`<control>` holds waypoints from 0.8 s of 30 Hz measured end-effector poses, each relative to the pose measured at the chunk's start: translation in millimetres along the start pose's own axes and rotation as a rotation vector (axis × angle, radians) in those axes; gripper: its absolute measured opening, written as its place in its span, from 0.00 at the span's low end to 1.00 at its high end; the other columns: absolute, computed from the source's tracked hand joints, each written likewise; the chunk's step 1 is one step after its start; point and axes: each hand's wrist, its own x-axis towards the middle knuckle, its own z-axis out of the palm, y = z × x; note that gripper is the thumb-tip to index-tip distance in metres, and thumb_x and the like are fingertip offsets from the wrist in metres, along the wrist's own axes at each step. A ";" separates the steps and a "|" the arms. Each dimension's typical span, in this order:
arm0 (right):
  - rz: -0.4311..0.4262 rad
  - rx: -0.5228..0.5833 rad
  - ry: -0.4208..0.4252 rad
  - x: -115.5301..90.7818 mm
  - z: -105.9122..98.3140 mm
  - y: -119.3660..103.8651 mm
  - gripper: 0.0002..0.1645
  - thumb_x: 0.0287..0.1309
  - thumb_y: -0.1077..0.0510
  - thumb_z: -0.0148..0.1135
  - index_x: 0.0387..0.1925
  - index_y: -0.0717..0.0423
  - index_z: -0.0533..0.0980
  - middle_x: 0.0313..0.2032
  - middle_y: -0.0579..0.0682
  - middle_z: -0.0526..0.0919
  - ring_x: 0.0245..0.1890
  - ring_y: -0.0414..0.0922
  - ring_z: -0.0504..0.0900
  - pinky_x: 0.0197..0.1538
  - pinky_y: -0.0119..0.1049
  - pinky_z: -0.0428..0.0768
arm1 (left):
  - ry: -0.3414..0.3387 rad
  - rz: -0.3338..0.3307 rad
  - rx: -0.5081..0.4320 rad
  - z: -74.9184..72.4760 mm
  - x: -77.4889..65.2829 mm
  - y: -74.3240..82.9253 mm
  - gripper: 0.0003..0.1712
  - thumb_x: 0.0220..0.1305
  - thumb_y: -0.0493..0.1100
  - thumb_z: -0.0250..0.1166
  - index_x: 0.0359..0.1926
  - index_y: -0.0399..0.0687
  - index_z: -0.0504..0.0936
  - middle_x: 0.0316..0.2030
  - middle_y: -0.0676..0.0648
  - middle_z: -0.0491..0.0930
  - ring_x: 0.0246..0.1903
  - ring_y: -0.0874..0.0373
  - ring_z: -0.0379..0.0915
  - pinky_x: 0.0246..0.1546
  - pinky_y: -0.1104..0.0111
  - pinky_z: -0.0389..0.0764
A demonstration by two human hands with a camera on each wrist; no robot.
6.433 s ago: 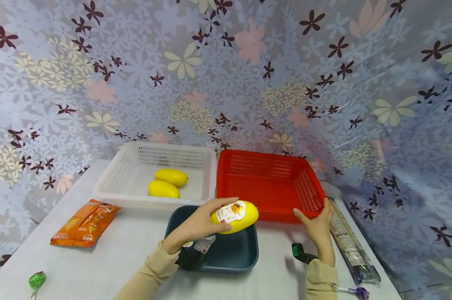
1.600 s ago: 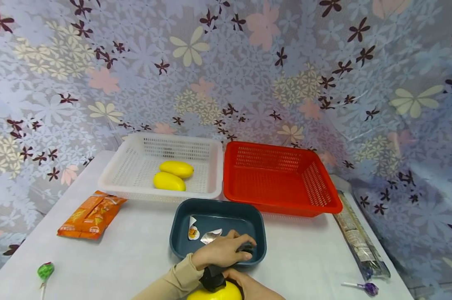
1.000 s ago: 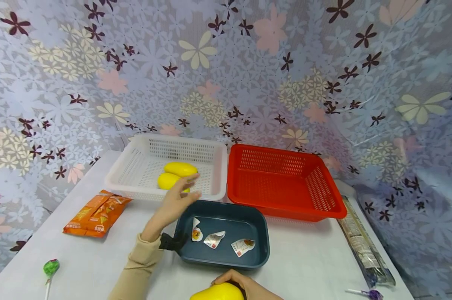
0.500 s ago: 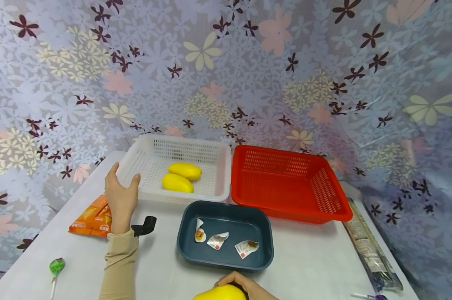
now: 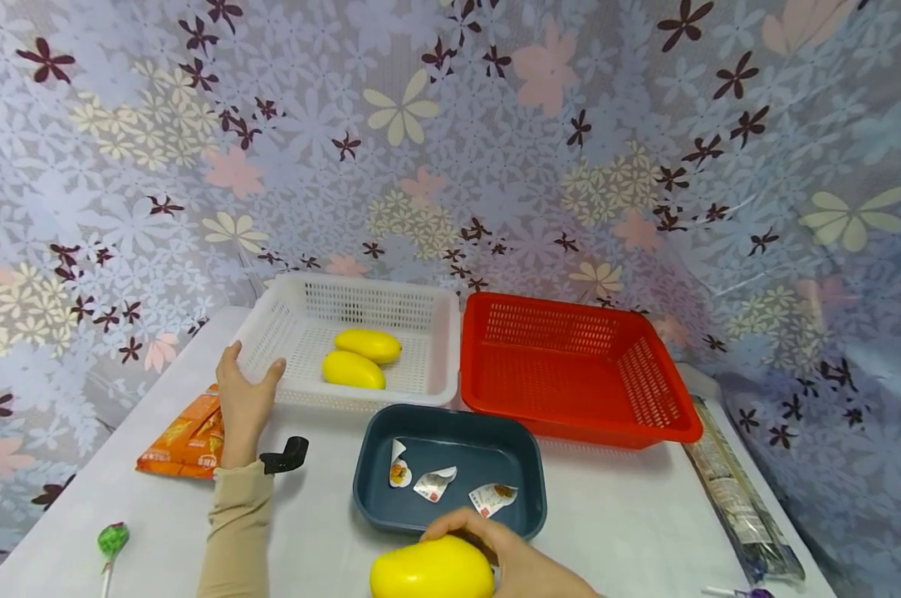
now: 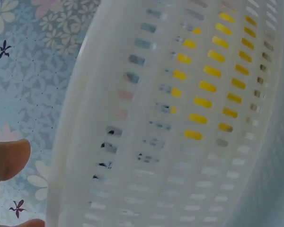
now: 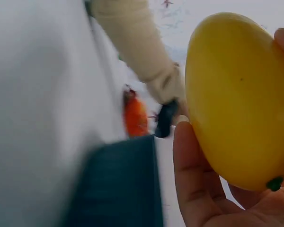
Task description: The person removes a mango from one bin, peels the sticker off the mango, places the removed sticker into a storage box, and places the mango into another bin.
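Note:
A smooth yellow mango (image 5: 431,571) with a green stem end lies in my right hand (image 5: 521,556), low in front of the dark blue tray (image 5: 368,498). In the right wrist view the fingers curl round the mango (image 7: 241,94). My left hand (image 5: 246,403) is at the front left corner of the white basket (image 5: 443,394), thumb and fingers spread. The left wrist view shows fingertips (image 6: 9,161) beside the basket's rim; whether they press it I cannot tell. Two more mangoes (image 5: 353,370) lie inside that basket. Peeled stickers (image 5: 435,483) lie in the tray.
A red basket (image 5: 570,428) stands right of the white one. An orange snack bag (image 5: 188,436) lies partly behind my left forearm. A green lollipop (image 5: 112,540) is at front left, a purple lollipop (image 5: 756,593) at front right, near a long clear-wrapped packet (image 5: 737,498).
My left hand left the tray, where a sticker now lies, and moved left to the white basket's corner. My right hand has brought the mango slightly up into view.

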 end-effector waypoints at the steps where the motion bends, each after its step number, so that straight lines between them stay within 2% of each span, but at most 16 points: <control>1: -0.030 -0.049 0.016 1.4 -4.7 -6.1 0.37 0.55 0.52 0.70 0.63 0.50 0.64 0.59 0.52 0.71 0.54 0.46 0.73 0.56 0.32 0.75 | -0.003 -0.001 -0.003 0.9 0.3 -0.1 0.45 0.62 0.44 0.63 0.73 0.35 0.51 0.72 0.29 0.48 0.72 0.34 0.45 0.72 0.46 0.49; 3: -0.107 -0.161 0.056 5.8 -16.9 -16.4 0.36 0.54 0.50 0.69 0.62 0.47 0.65 0.58 0.52 0.72 0.55 0.46 0.72 0.55 0.34 0.77 | -0.006 -0.002 -0.001 2.2 0.7 0.0 0.46 0.62 0.44 0.63 0.73 0.35 0.49 0.73 0.30 0.46 0.72 0.34 0.44 0.72 0.45 0.48; 6: -0.263 -0.327 0.121 17.2 -40.2 -26.8 0.37 0.52 0.51 0.68 0.63 0.49 0.64 0.60 0.55 0.71 0.56 0.44 0.71 0.57 0.34 0.77 | -0.011 -0.003 0.007 3.1 1.0 -0.1 0.48 0.61 0.45 0.64 0.73 0.35 0.47 0.74 0.30 0.44 0.73 0.35 0.43 0.72 0.45 0.47; 8: -0.293 -0.361 0.156 26.8 -56.0 -34.6 0.39 0.53 0.52 0.68 0.64 0.50 0.63 0.62 0.57 0.69 0.58 0.44 0.71 0.57 0.34 0.76 | -0.021 -0.008 0.013 3.4 1.1 -0.4 0.49 0.61 0.45 0.65 0.74 0.35 0.46 0.74 0.31 0.42 0.73 0.35 0.41 0.72 0.45 0.47; 11: -0.297 -0.380 0.222 43.0 -78.1 -47.2 0.41 0.52 0.55 0.70 0.65 0.51 0.61 0.63 0.58 0.68 0.58 0.49 0.71 0.57 0.35 0.77 | -0.035 -0.015 0.020 4.2 1.4 -1.8 0.50 0.60 0.46 0.65 0.74 0.35 0.46 0.75 0.32 0.39 0.74 0.35 0.39 0.72 0.44 0.46; 16: -0.275 -0.363 0.333 71.8 -106.5 -62.1 0.37 0.52 0.59 0.69 0.61 0.52 0.62 0.60 0.56 0.69 0.54 0.54 0.71 0.54 0.38 0.78 | -0.044 -0.020 0.047 6.4 1.4 -3.9 0.51 0.60 0.46 0.66 0.74 0.36 0.46 0.75 0.33 0.37 0.74 0.34 0.38 0.72 0.42 0.47; 24: -0.232 -0.401 0.470 115.5 -119.8 -63.6 0.37 0.54 0.60 0.68 0.62 0.53 0.59 0.62 0.57 0.68 0.52 0.55 0.74 0.54 0.43 0.79 | -0.039 -0.017 0.055 7.8 1.5 -3.0 0.51 0.59 0.45 0.66 0.74 0.35 0.46 0.75 0.33 0.36 0.73 0.32 0.39 0.71 0.41 0.47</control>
